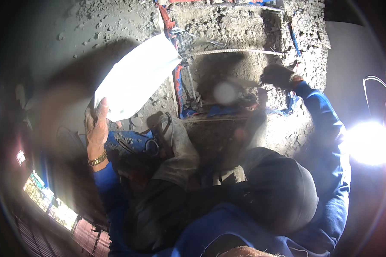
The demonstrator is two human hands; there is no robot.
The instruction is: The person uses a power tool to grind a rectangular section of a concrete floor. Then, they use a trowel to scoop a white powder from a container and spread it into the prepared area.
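My left hand (98, 124) grips the lower left corner of a bright white sheet (137, 77), thumb on top. Glare washes out its surface, so I cannot tell whether it is paper or plastic. The sheet is tilted above the grey ground and reaches a red and blue strip (178, 83) along the edge of a rectangular pit (231, 32). Over the pit's right side, my right hand (278, 76) is in dark shadow near the broken rubble edge. Its fingers look curled, but what they hold, if anything, is hidden.
A ribbed steel bar (231, 52) crosses the pit, with thin wires (201, 37) at its left end. Crumbled rubble (311, 25) borders the right side. A glaring lamp (369, 143) stands at the right. By my left leg lie a blue item (128, 139) and a dark ring (151, 147).
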